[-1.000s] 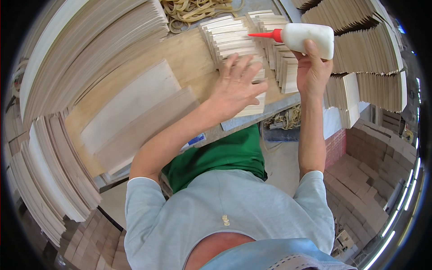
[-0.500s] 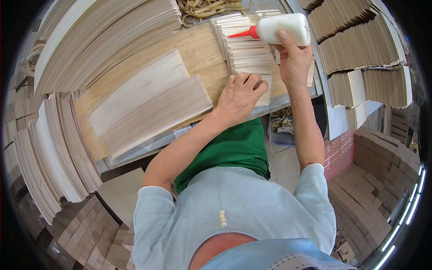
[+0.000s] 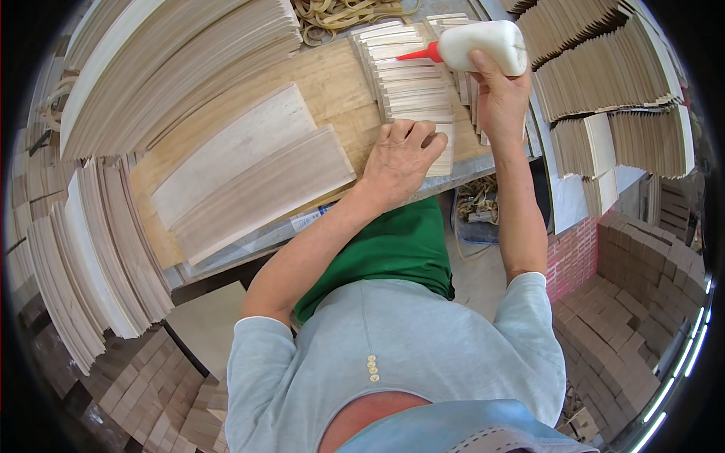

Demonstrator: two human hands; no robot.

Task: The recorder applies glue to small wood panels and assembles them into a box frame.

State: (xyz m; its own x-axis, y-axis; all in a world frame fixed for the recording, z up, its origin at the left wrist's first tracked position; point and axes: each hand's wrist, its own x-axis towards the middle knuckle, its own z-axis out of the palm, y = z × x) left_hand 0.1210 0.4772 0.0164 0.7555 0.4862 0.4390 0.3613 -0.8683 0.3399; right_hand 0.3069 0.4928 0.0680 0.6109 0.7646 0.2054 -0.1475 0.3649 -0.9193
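Note:
A white squeeze glue bottle (image 3: 477, 47) with a red nozzle lies sideways in my right hand (image 3: 504, 106), whose fingers are wrapped round its lower end. The nozzle points left, over the far part of a row of thin wooden slats (image 3: 415, 97) laid overlapping in steps. At the near end of that row, my left hand (image 3: 399, 160) rests with bent fingers closed on the slats; its fingertips are partly hidden. A second stepped row of slats (image 3: 447, 21) lies just right of the first, partly covered by the bottle and my right hand.
Two wide thin boards (image 3: 260, 192) lie on the wooden worktop (image 3: 332, 83) to the left. Tall stacks of thin boards (image 3: 189, 72) stand at the back left. More slat stacks (image 3: 604, 79) fill the right side. Tan bands (image 3: 351, 11) lie at the back, and a bin (image 3: 477, 211) sits below.
The glue bottle and my right hand have moved slightly to the right along with the nozzle tip. My left hand stays at the near end of the slats.

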